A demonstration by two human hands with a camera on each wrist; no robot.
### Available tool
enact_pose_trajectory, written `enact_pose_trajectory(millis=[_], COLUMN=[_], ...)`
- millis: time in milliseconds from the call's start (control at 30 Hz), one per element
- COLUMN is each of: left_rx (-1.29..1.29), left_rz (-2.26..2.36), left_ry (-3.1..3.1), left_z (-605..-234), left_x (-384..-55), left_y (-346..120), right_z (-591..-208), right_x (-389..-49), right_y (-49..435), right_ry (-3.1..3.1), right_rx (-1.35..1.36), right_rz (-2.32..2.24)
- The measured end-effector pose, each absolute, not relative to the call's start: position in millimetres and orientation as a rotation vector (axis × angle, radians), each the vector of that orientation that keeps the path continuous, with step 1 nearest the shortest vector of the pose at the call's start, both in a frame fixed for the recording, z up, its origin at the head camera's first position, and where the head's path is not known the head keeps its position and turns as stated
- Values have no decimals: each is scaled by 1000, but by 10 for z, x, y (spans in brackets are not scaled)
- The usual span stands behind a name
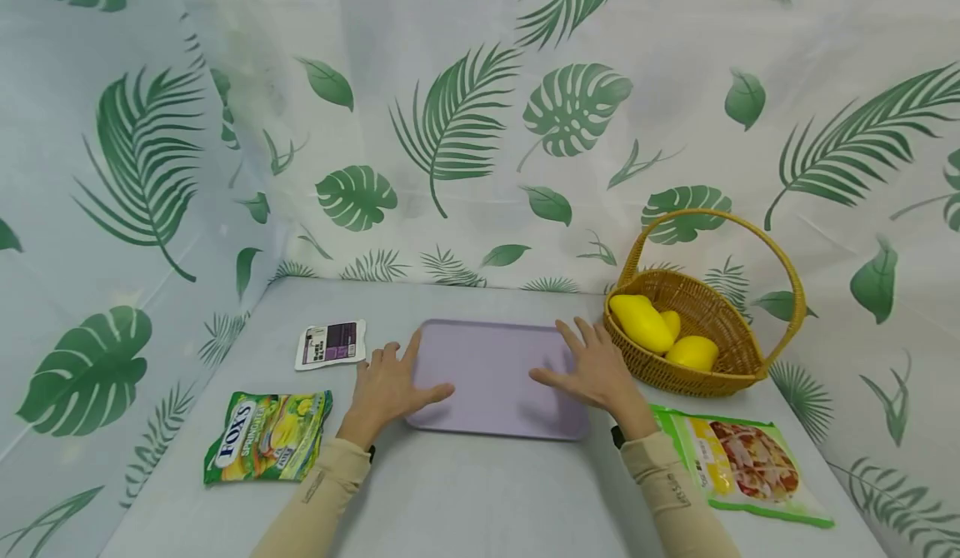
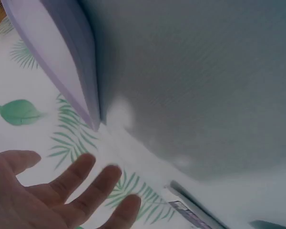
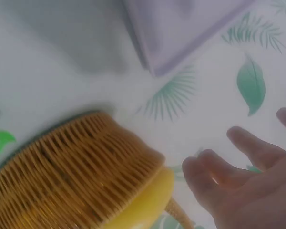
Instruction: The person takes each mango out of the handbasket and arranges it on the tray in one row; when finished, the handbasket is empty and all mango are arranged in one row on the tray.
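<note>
A: Grip noted first. The left hand was seen with fingers straight and spread, nothing pinched; it lay at the left short edge of the flat lilac rectangular plastic tray, thumb stretched onto the tray's near-left corner. Firm contact could not be confirmed from the left wrist view, where the palm was shown open and held clear of the cloth.

B: And the other side?

A: The right hand was recorded likewise open, fingers fanned, laid over the tray's right end, thumb pointed inward across the surface. Nothing was gripped.

B: Lie of the tray?

A: It was set on the grey cloth-covered table, centre, long axis running left to right, so each short end was met by one hand; neither hand was judged nearer. Both forearms, in beige sleeves, were brought in from the near edge and angled slightly inward, wrists low.

B: Surroundings?

A: Just beside the right hand a woven wicker basket with hoop handle was logged, yellow fruit-shaped pieces inside. A green-edged snack packet was noted near the right sleeve; a green Fox's sweets bag and a small white-and-purple sachet left of the left hand, apart from the tray.
</note>
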State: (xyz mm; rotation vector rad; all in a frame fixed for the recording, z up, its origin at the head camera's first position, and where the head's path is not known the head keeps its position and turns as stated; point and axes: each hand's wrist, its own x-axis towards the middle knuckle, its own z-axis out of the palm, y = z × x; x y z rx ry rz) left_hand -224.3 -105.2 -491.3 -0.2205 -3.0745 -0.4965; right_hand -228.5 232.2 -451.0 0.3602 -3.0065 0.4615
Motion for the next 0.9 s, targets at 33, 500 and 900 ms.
enact_pose_trajectory(millis=[33, 500, 900], left_rx=[-221, -299, -308], left_rz=[-494, -569, -678], left_ry=[-3087, -3214, -3265], left_z=[-4921, -5019, -5062], left_x=[-2229, -2055, -1968], left_y=[-1056, -1148, -1157], right_z=[-4480, -4230, -4113], right_x=[-2284, -2466, -2517], right_y=[2332, 2577, 2981], right_ry=[-2994, -3002, -3014], right_rx=[373, 366, 290], right_rz=[453, 365, 321])
